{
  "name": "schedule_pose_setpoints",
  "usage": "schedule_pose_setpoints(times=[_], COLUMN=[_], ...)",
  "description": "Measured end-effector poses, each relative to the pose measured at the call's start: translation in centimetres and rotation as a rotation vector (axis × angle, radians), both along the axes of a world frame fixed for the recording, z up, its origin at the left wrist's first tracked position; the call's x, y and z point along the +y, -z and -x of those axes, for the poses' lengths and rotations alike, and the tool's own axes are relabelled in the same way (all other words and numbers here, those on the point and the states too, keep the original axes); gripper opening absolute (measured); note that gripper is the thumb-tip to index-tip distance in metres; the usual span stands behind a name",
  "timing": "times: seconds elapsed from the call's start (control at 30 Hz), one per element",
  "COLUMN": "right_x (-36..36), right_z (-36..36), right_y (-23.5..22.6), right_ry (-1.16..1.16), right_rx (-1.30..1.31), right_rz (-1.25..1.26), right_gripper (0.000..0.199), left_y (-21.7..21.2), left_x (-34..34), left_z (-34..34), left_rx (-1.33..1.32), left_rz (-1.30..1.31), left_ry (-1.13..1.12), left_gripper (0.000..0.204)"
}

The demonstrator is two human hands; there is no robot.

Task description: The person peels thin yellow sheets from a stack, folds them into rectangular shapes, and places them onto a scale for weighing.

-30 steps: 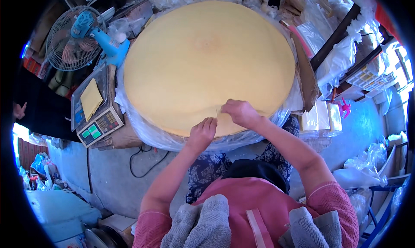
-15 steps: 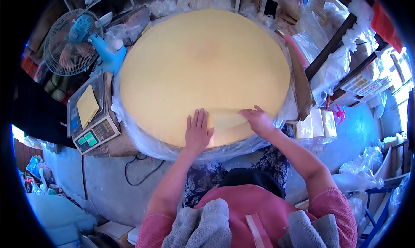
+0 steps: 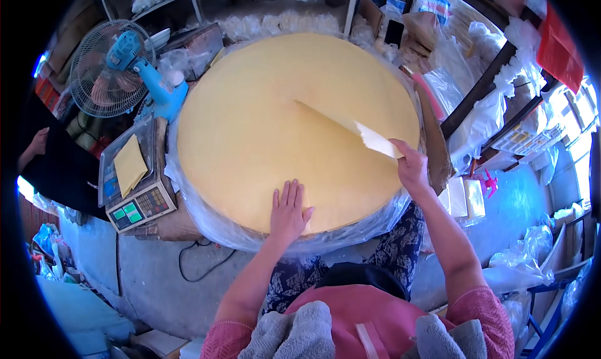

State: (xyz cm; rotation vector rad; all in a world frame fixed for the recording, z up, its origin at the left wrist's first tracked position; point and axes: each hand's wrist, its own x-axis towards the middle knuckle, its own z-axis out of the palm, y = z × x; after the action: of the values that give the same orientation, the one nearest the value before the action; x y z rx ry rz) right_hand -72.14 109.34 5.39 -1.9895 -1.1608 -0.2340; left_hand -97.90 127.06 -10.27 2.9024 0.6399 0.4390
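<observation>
A wide round stack of thin, pale yellow sheets lies in front of me. My left hand rests flat on the stack at its near edge, fingers stretched out, holding nothing. Over the right side, my right hand is closed on the edge of a thin yellow sheet. Part of this sheet is lifted and folded back along a slanting line toward the middle of the stack. Its raised end looks pale and a little ragged.
Clear plastic lines the stack's rim. To the left stand a blue fan and a scale bearing a folded yellow sheet. A cardboard flap rises on the right. Another person's hand shows at far left.
My right hand has moved right and up, pulling the sheet's edge up and back across the stack. My left hand stays flat at the near edge. The whole view has shifted slightly.
</observation>
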Motion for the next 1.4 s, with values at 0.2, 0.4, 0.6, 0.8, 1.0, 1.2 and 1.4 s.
schedule_pose_setpoints(times=[0.2,0.4,0.6,0.8,1.0,1.2,1.4], right_x=[-0.9,-2.2,-2.8,-0.9,-4.5,-11.5,-19.6], right_z=[-3.1,-5.0,-7.6,-7.1,1.1,5.1,6.3], right_y=[1.4,-0.1,-3.0,-12.1,-17.6,-13.1,-7.9], right_ry=[0.149,0.249,0.302,0.302,0.111,-0.270,-0.100], right_rx=[0.015,0.271,0.155,-0.218,-0.583,-0.434,-0.353], right_rz=[-0.134,-0.337,-0.438,-0.407,-0.220,0.144,0.338], right_gripper=[0.045,0.017,0.018,0.031,0.027,0.021,0.022], left_y=[-0.1,-0.3,-0.6,-1.1,-0.6,-1.4,-1.5], left_x=[0.0,0.1,-0.1,-0.1,-0.1,3.8,12.1], left_z=[0.0,0.0,0.0,0.1,-0.5,-8.4,-18.5], left_rx=[-0.027,-0.004,0.015,0.051,0.050,-0.482,-0.991], left_rz=[-0.015,0.008,0.019,0.015,0.053,1.290,2.248], left_ry=[0.008,0.004,0.005,0.010,0.007,-0.137,-0.241], left_gripper=[0.070,0.070,0.070,0.069,0.069,0.072,0.068])
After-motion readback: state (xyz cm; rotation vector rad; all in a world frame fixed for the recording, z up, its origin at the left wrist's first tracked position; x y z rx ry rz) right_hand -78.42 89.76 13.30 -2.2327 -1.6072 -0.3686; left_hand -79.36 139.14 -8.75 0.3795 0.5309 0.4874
